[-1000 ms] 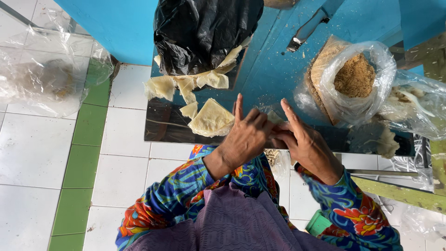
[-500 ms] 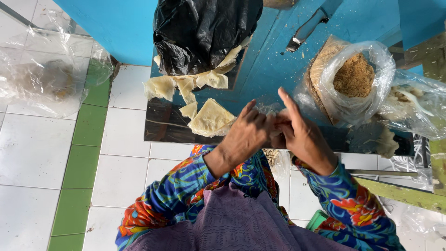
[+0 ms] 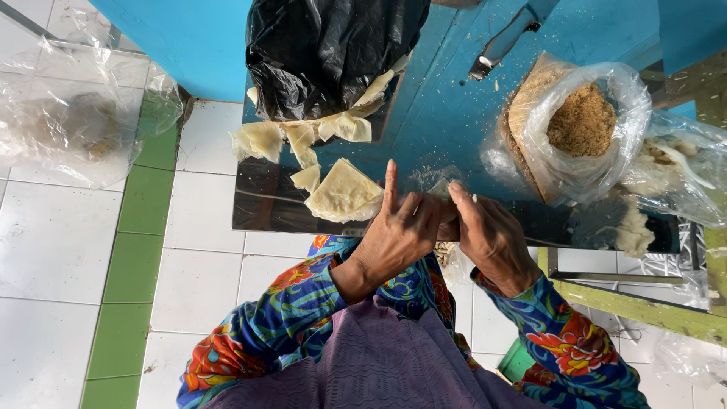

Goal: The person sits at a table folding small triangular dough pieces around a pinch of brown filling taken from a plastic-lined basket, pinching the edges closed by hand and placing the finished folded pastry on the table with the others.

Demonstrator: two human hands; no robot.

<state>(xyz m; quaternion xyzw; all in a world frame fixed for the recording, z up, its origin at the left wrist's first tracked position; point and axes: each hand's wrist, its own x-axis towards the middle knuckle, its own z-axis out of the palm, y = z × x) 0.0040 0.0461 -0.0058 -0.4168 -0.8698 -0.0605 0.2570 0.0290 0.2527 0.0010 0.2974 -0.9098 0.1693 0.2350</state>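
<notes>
Since the earlier frame both hands have drawn closer together, the fingers curling in. In the head view, the left hand (image 3: 397,231) and right hand (image 3: 488,235) pinch a small pale wrapper (image 3: 441,189) between them, above the blue table (image 3: 439,113), beside the stack of wrappers (image 3: 344,193) and the bag of brown filling (image 3: 583,121).

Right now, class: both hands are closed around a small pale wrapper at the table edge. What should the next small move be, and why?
Probably keep pinching the wrapper shut: the left hand and right hand meet on it, and only a pale corner shows between the fingers, so the fold seems unfinished.
</notes>
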